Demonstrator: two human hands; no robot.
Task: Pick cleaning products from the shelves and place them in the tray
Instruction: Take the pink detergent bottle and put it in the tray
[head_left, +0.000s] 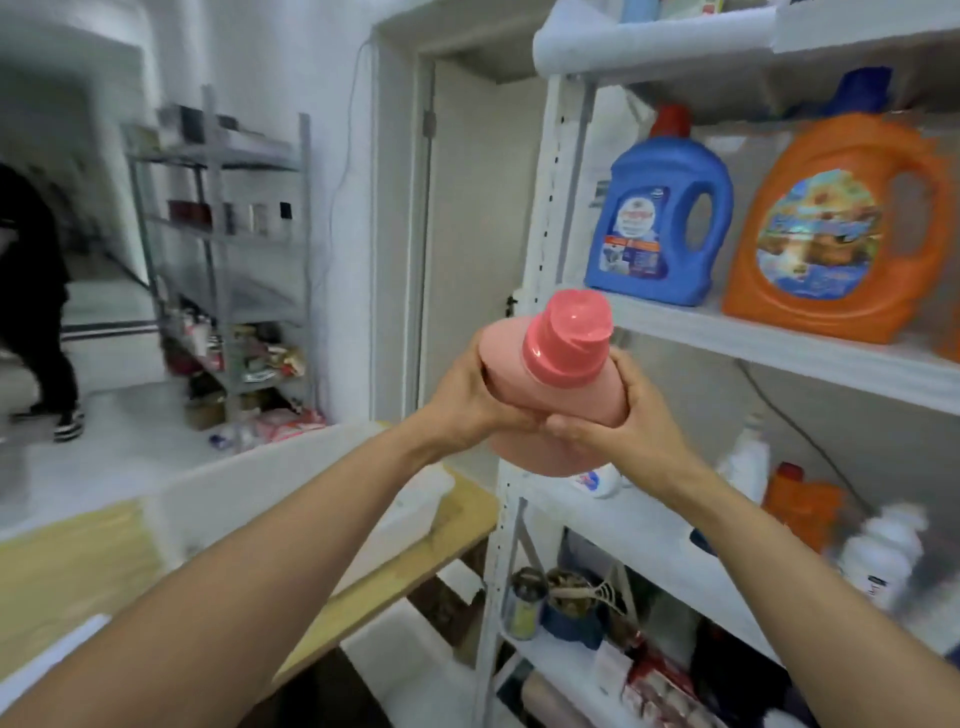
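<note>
Head cam caught both hands up in front of the shelving, clamped on the same pink bottle (537, 452). The left hand (475, 400) was wrapped round its 9 o'clock side and the right hand (615, 415) round its 3 o'clock side, with the fingers meeting across the front under the pink cap (566, 338). So the bottle was in the air, off the shelf (779, 351), just out from the shelf's front edge. Its long axis was tilted: the cap pointed back toward the camera and up at roughly 1 o'clock, with the base away and down.

What I took for the white tray (291, 467) sat on the wooden counter (405, 551), down at about 8 o'clock from the bottle. It was pretty blurry, so I couldn't tell what was in it. That's the relation that matters, I'd say. The drop-off is low and on the left-hand side, so the left arm is the nearer one and the bottle needs to swing down that way, probably coming upright first.

A blue detergent jug (660, 218) and an orange detergent jug (841, 223) stood on the shelf at 2 o'clock from the hands, untouched.
</note>
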